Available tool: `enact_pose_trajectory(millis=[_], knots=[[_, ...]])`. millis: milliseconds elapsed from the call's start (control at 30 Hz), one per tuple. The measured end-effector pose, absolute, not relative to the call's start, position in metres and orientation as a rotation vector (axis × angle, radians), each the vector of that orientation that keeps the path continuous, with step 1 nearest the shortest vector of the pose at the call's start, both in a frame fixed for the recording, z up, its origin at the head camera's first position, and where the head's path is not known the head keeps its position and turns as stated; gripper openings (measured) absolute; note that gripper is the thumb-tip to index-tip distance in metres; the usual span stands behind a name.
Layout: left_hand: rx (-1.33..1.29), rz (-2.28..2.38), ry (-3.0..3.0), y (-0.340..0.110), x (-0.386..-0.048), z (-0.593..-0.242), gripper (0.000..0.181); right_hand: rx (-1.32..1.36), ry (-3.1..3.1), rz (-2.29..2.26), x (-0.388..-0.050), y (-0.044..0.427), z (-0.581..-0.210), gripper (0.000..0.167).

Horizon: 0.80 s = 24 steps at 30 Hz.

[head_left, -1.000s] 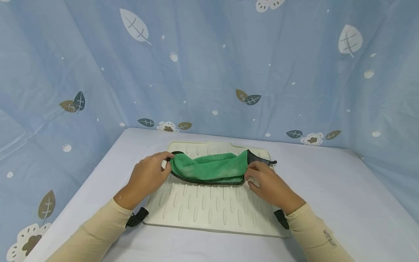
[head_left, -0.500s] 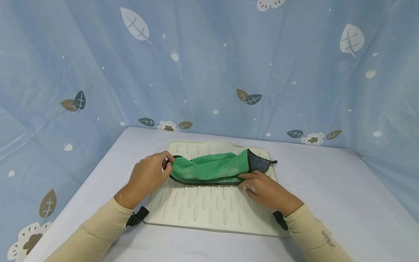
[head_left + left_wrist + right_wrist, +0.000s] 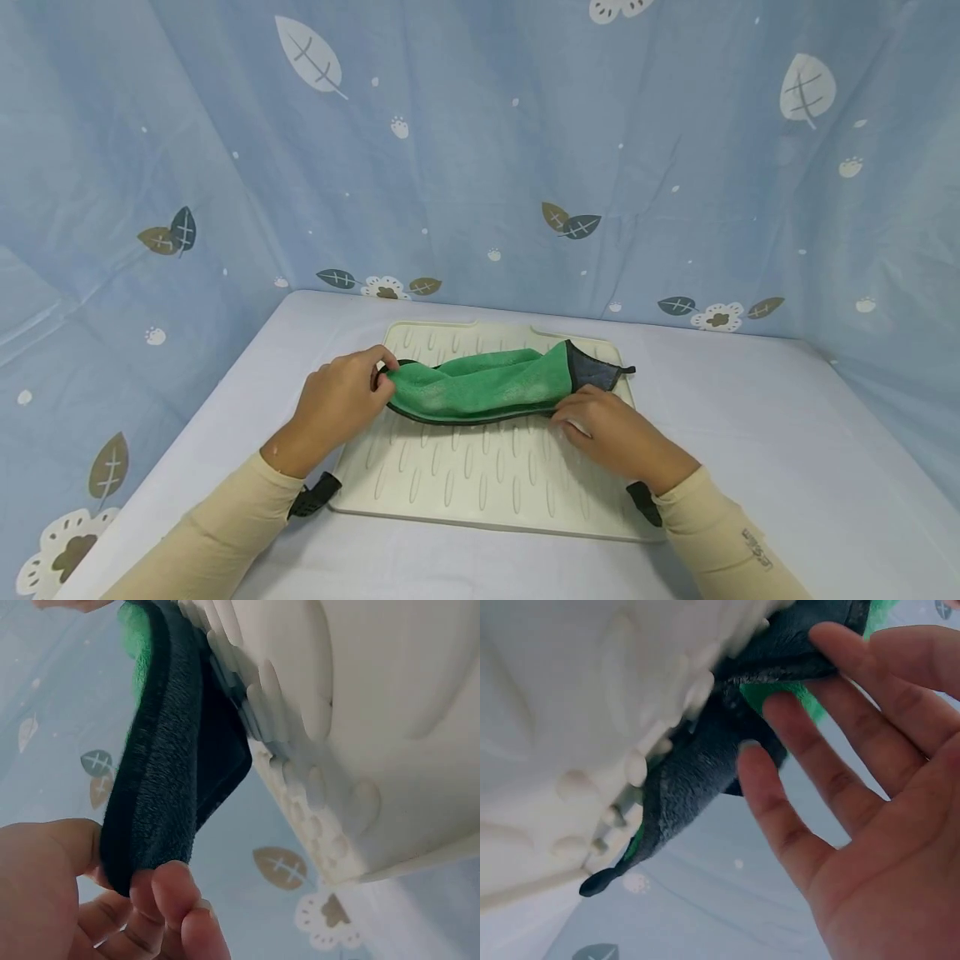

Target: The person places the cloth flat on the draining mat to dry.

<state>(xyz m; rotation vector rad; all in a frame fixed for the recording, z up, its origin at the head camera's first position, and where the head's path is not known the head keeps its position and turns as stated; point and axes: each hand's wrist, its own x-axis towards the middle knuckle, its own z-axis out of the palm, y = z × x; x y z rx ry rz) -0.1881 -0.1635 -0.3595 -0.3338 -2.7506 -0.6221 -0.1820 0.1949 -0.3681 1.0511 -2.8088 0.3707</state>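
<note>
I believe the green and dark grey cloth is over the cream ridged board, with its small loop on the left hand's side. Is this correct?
One detail is wrong: the small loop is on the side of the right hand, as the head view shows. The green and dark grey cloth is indeed over the cream ridged board.

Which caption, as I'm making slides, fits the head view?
Over a ridged mat, left hand pinches green cloth by one end, right hand at its near edge.
</note>
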Motion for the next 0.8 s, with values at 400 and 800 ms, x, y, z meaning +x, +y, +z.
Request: enact_pose_trajectory(millis=[400, 800], knots=[[-0.318, -0.571, -2.889, -0.1643, -0.1865, -0.3612, 0.038, 1.044, -2.862, 0.498, -0.1789, 0.1943, -0.3602, 0.026], [-0.353, -0.536, -3.032, -0.1637, -0.185, -0.3613, 0.045, 1.117, -2.942, 0.588, -0.1765, 0.1895, -0.3608, 0.048]])
